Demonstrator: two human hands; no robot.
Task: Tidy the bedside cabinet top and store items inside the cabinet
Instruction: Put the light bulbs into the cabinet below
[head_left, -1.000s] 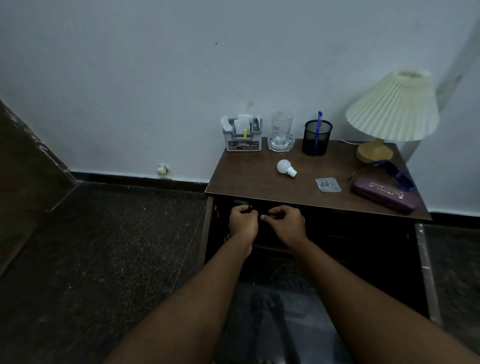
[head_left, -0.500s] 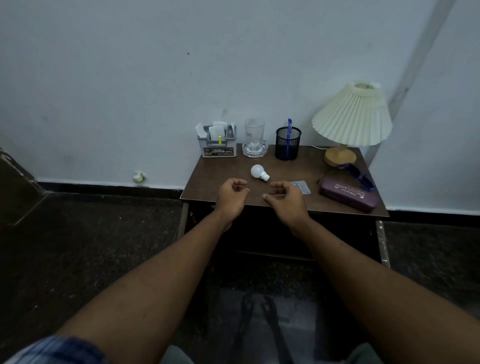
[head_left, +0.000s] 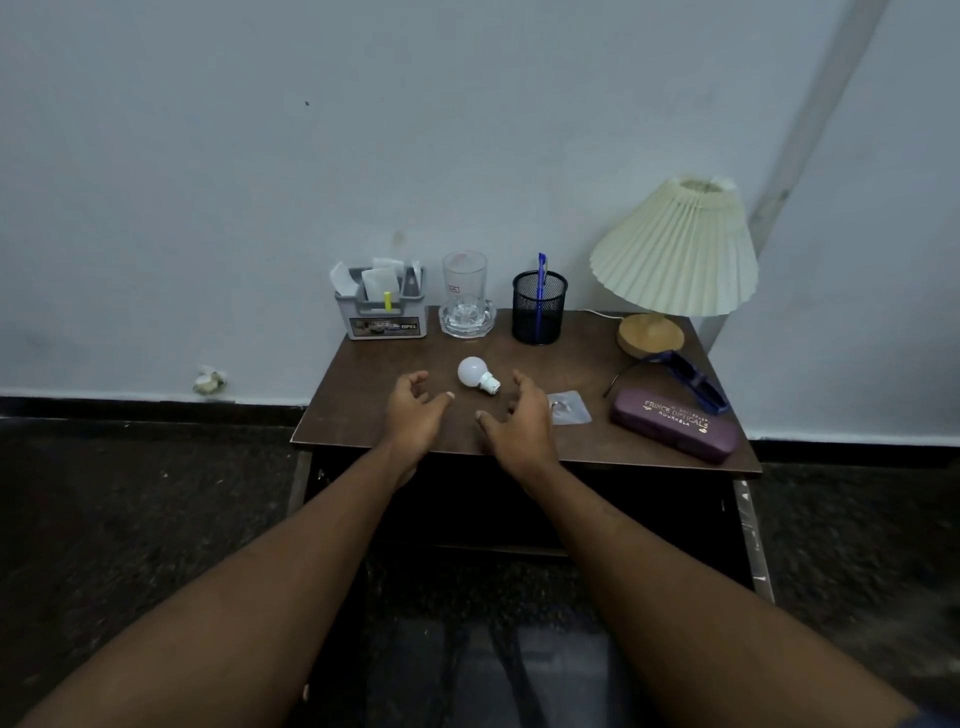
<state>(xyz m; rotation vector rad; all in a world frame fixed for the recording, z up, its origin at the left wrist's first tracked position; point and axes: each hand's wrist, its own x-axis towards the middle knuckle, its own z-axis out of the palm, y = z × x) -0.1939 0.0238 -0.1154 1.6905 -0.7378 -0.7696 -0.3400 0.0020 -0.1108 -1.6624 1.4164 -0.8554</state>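
Note:
A white light bulb (head_left: 476, 375) lies on the brown cabinet top (head_left: 363, 410) near its middle. My left hand (head_left: 414, 415) hovers just left of the bulb with loosely spread fingers and holds nothing. Just right of the bulb is my right hand (head_left: 517, 423), also relaxed and empty. A small clear packet (head_left: 570, 408) lies beside my right hand. Further right are a purple glasses case (head_left: 675, 423) and blue sunglasses (head_left: 691, 379). The cabinet front below the top is dark and its inside is hard to make out.
Along the wall stand a grey organiser box (head_left: 382, 306) with papers, a clear glass in a glass dish (head_left: 466, 301), a black mesh pen cup (head_left: 539, 306) with a blue pen, and a pleated lamp (head_left: 675, 249). Dark floor lies on both sides.
Both hands rose from the cabinet's front edge to above the top and uncurled from fists to loose fingers on either side of the bulb. The view pulled back.

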